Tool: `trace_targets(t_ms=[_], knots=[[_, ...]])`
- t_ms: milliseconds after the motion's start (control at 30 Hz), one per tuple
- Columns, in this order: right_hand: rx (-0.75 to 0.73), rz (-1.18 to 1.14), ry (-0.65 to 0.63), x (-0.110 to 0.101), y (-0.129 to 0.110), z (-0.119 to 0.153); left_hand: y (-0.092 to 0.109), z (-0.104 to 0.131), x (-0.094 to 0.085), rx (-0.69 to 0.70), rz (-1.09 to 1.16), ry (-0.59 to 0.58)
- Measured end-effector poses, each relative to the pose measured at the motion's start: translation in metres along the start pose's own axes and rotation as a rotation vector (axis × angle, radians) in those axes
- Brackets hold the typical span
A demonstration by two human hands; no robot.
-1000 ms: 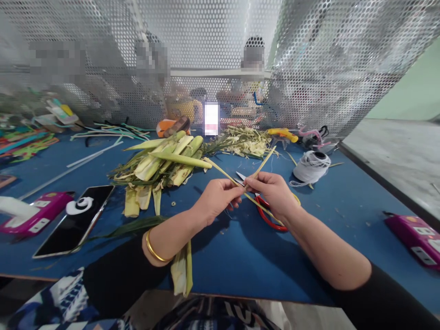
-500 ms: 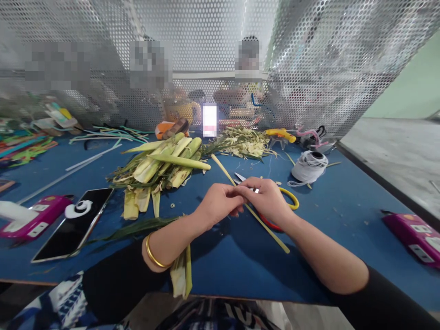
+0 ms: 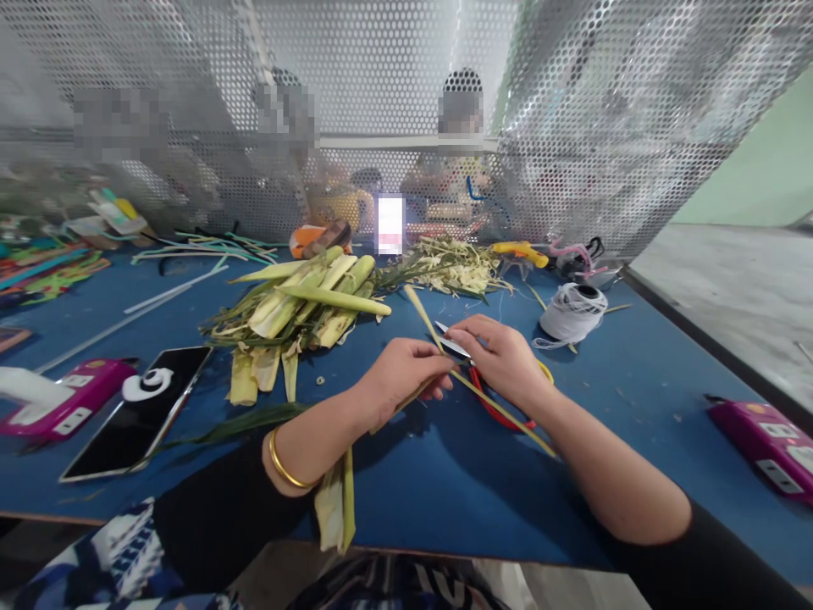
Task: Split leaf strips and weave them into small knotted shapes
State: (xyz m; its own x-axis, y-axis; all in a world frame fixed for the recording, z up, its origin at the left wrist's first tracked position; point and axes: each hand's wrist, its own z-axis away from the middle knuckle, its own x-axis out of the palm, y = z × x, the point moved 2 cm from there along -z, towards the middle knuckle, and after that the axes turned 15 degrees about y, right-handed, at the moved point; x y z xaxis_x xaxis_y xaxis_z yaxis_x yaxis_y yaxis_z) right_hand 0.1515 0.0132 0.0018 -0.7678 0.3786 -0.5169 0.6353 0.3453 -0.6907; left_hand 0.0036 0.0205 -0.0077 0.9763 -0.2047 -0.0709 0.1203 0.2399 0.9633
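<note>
My left hand [image 3: 406, 381] is closed in a pinch on a narrow yellow-green husk strip [image 3: 501, 413]. From the pinch the strip runs down to the right, while a paler end [image 3: 420, 313] points up and away. Another thin piece of husk hangs under the palm. My right hand [image 3: 505, 360] is apart from the left one, its fingers curled over the scissors [image 3: 489, 402]. Their blades are spread and the red handle shows; the hand covers most of the yellow handle. Whatever lies between the right fingertips is hidden.
Corn husks [image 3: 305, 305] lie in a heap behind my left hand, with shredded husk [image 3: 454, 267] farther back. White string [image 3: 572, 318] is on the right. A phone [image 3: 143, 415] and purple power strips [image 3: 771, 445] lie at the sides. A perforated screen [image 3: 381, 68] stands behind.
My hands were together at the strip; the right hand has drawn away to the right, over the scissors. The strip now looks bent at the left pinch.
</note>
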Motion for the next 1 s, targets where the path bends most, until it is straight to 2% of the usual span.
trace_targets(t_ms=[133, 200, 433, 500, 600, 700, 800, 867, 933, 1000], knots=[[0.045, 0.096, -0.279, -0.007, 0.008, -0.005, 0.000, -0.005, -0.005, -0.004, 0.026, 0.046], [0.096, 0.049, -0.336, -0.006, 0.010, -0.005, 0.000, -0.005, -0.006, 0.032, -0.032, 0.037], [0.354, -0.326, -0.163, 0.008, 0.007, 0.001, -0.009, 0.003, 0.006, 0.107, -0.335, -0.199], [0.340, -0.349, -0.070, 0.006, 0.001, 0.004, -0.012, 0.003, 0.007, 0.101, -0.402, -0.211], [0.118, -0.228, 0.134, -0.002, -0.011, 0.009, -0.011, -0.001, 0.005, 0.057, -0.369, -0.107], [-0.199, -0.009, 0.238, -0.009, -0.023, 0.015, -0.007, -0.007, -0.002, -0.058, -0.161, 0.003], [-0.605, 0.282, 0.203, -0.007, -0.032, 0.021, -0.003, -0.013, -0.008, -0.214, 0.091, 0.049], [-0.854, 0.460, 0.144, -0.003, -0.035, 0.025, -0.001, -0.015, -0.010, -0.266, 0.251, 0.061], [-0.981, 0.579, 0.118, 0.002, -0.035, 0.028, 0.000, -0.017, -0.011, -0.273, 0.360, 0.063], [-0.997, 0.640, 0.124, 0.008, -0.032, 0.029, 0.000, -0.017, -0.011, -0.274, 0.440, 0.056]])
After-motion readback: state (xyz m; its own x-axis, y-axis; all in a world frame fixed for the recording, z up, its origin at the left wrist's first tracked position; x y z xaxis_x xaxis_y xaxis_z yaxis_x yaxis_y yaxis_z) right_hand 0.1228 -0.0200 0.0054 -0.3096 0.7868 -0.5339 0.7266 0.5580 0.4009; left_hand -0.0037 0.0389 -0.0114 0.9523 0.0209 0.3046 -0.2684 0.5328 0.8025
